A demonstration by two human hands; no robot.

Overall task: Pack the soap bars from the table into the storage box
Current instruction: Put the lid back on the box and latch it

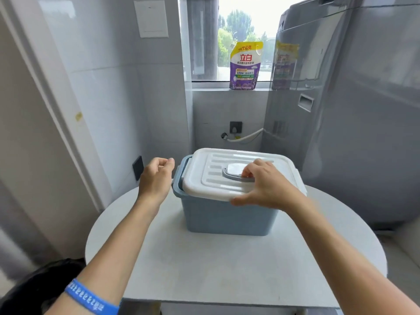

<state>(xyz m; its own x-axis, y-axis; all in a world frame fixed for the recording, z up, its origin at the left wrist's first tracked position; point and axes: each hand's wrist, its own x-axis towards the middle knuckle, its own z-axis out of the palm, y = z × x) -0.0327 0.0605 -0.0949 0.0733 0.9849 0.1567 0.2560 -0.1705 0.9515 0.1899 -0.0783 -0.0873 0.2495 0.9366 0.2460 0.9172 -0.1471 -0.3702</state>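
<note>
— On the counter (204, 264), what's that?
— Blue box (227, 219), white lid (238, 176) sitting on it, shifted right so the box's left rim shows.
— Right hand (266, 187)?
— Its fingers (247, 171) are curled around the lid's grey handle (229, 175), thumb at the lid's front edge.
— Left hand (156, 176)?
— Just beside the box, loosely curled, holding nothing.
— Any soap?
— None I can see; can't tell what's inside.

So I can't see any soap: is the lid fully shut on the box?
No. The white lid sits askew, leaving the blue box's left rim uncovered.
</note>
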